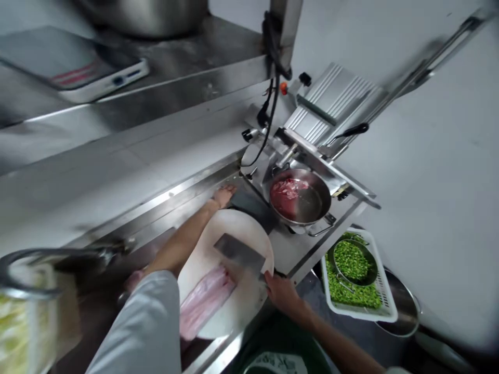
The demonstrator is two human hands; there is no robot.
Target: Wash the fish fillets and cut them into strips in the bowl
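A cleaver (239, 251) with a broad grey blade is gripped at its handle by my right hand (281, 293). Its blade lies over the round white chopping board (218, 221). On the near left part of the board rests a long pale pink slab of meat (206, 301), apart from the blade. My left hand (225, 196) is stretched past the far side of the board onto the steel counter. Its fingers look extended, with nothing visible in them.
Right of the board stands a steel pan (300, 200) with red meat in liquid. Behind it is a metal slicing machine (327, 109). Lower right, a white basket (329, 291) holds chopped greens and a bowl. A steel shelf (218, 78) overhangs the back; a faucet (105, 254) is left.
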